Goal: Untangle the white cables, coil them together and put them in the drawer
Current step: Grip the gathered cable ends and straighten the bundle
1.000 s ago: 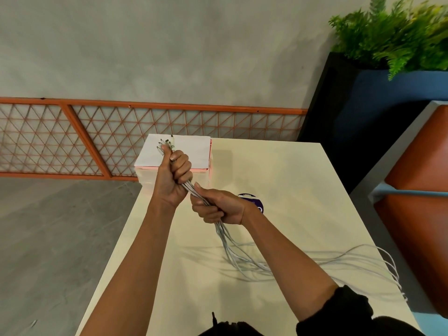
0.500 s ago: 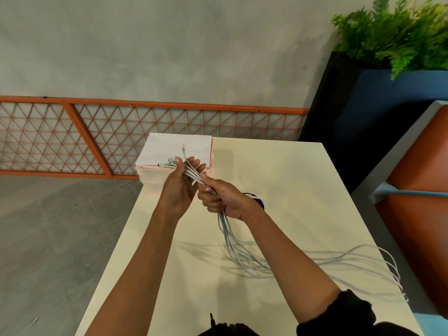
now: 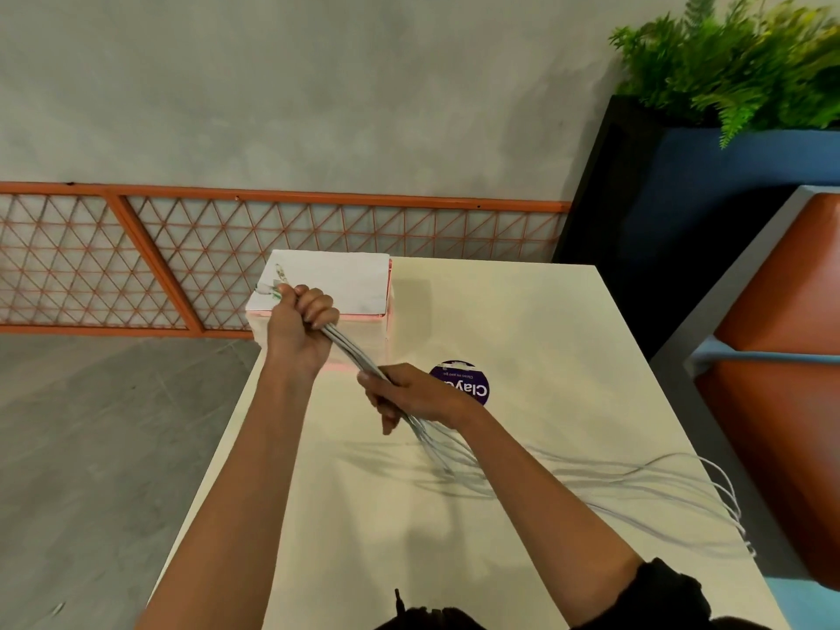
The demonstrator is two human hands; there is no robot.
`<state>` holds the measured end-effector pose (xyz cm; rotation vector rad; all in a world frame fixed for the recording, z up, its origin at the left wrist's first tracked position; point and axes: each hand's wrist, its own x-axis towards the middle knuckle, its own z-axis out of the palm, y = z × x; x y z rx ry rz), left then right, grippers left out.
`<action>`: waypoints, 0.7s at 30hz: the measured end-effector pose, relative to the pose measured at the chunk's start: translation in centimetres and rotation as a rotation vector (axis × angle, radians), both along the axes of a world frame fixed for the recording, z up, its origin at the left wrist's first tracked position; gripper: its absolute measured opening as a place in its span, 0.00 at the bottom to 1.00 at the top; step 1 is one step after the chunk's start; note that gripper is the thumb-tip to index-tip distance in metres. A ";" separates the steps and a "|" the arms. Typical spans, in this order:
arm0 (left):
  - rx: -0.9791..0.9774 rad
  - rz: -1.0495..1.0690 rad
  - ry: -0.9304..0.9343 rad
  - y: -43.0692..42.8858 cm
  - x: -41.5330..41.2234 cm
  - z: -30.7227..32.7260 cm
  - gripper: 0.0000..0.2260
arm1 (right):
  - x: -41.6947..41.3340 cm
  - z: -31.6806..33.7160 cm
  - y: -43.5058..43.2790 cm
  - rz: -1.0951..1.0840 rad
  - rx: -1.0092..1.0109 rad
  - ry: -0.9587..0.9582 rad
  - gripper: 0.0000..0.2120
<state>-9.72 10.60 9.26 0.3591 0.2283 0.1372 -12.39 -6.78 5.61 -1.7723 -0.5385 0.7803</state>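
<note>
So here's where we're at: our left hand (image 3: pixel 297 327) is fisted tight round the white cables (image 3: pixel 352 352) close to their plug ends, and those ends poke out of the top of the fist. That fist sits in front of the white box with pink edges (image 3: pixel 345 279) on the far left corner of the table (image 3: pixel 568 347). Our right hand (image 3: pixel 413 395) is a bit lower and nearer to us, fingers curled round the same bundle, so a short straight stretch of cable runs between the two fists.

Below the right hand the strands fan out, drop onto the tabletop and trail off to the right, where a few loops hang just past the table's right edge. Whether they're knotted down there we can't tell, it's too blurry.

A round purple sticker (image 3: pixel 472 384) sits on the table just behind the right hand, partly hidden by it. There's an orange lattice fence (image 3: pixel 227 238) behind the table, a green plant (image 3: pixel 727 61) in a dark planter far right, and an orange seat (image 3: pixel 782 356) beside the table on the right
</note>
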 end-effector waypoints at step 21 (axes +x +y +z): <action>-0.033 0.249 -0.026 7.1 -0.9 0.4 0.24 | -0.1 -5.3 -6.9 0.119 -0.507 -0.011 0.26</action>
